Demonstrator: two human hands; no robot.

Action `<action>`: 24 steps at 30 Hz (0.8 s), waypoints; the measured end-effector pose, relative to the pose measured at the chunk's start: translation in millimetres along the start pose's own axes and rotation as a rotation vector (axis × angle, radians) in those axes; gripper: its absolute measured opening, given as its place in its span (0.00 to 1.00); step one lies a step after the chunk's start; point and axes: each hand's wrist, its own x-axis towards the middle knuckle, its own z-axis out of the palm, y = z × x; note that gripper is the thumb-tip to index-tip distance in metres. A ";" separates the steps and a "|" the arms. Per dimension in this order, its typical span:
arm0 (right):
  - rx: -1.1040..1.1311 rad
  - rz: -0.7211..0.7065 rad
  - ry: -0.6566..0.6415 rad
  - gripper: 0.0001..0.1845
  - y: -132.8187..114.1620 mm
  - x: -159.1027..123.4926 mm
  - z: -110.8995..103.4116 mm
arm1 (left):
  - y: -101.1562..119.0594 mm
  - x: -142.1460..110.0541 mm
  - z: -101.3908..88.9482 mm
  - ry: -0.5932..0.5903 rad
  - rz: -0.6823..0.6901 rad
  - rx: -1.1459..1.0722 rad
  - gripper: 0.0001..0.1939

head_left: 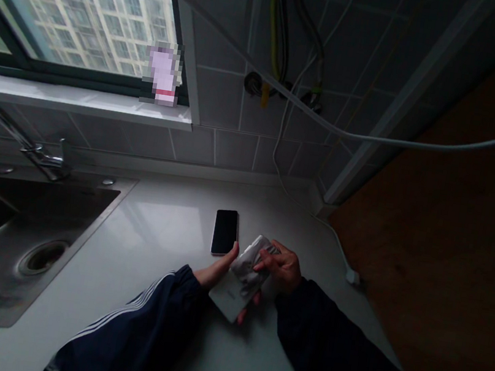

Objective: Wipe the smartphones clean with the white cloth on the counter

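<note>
My left hand (pixel 218 267) cradles a white smartphone (pixel 227 297) from below, its thumb along one edge and its fingertips showing at the other. The phone is tilted, with what looks like its pale back facing up. Over its upper half lies a crumpled grey cloth (pixel 248 266). My right hand (pixel 284 270) is closed on this cloth and presses it against the phone with bent fingers. Just beyond my left thumb, a second smartphone (pixel 225 232) with a dark screen lies flat on the white countertop (pixel 159 247).
To the left is a steel sink (pixel 82 235) with a chrome faucet (pixel 46 160). A white cable (pixel 352 134) hangs across the view. A thin cord runs down the wall to a white plug (pixel 352 278) beside a brown wooden panel (pixel 451 253). A window stands behind.
</note>
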 end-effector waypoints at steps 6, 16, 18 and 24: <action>0.023 -0.012 -0.098 0.33 6.8 4.5 -6.8 | 10.0 0.5 6.5 -0.033 -0.025 -0.006 0.54; -0.271 -0.191 -0.057 0.28 15.6 -1.0 -7.6 | 16.1 -0.8 10.8 -0.187 0.029 -0.131 0.56; -0.399 -0.214 -0.068 0.27 15.9 -1.6 -7.7 | 15.7 0.2 10.7 -0.166 0.042 -0.146 0.55; -0.693 -0.243 -0.045 0.23 9.0 -2.8 -8.3 | 11.8 -0.4 8.9 -0.180 -0.015 -0.170 0.55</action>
